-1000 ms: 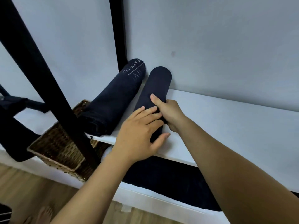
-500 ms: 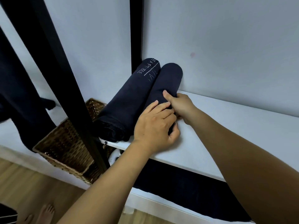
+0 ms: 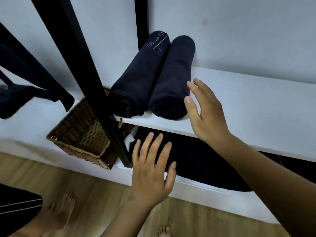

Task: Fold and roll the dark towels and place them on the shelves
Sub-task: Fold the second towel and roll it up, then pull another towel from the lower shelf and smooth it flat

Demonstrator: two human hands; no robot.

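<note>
While the lettered towel roll [image 3: 142, 74] and the plain towel roll [image 3: 172, 77] lay side by side, touching, on the white shelf [image 3: 248, 100], the right hand [image 3: 206, 117] hovered just beside the plain one with its fingers straight and apart, holding nothing. The left hand [image 3: 152, 177] hung lower, before a dark cloth [image 3: 205, 165] on the lower shelf [image 3: 213, 190], fingers likewise spread and empty. A wicker basket [image 3: 80, 134] stood below and left of the rolls.

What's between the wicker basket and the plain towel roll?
Head view: the lettered towel roll, beside the plain roll, and the black post in front of the basket.
</note>
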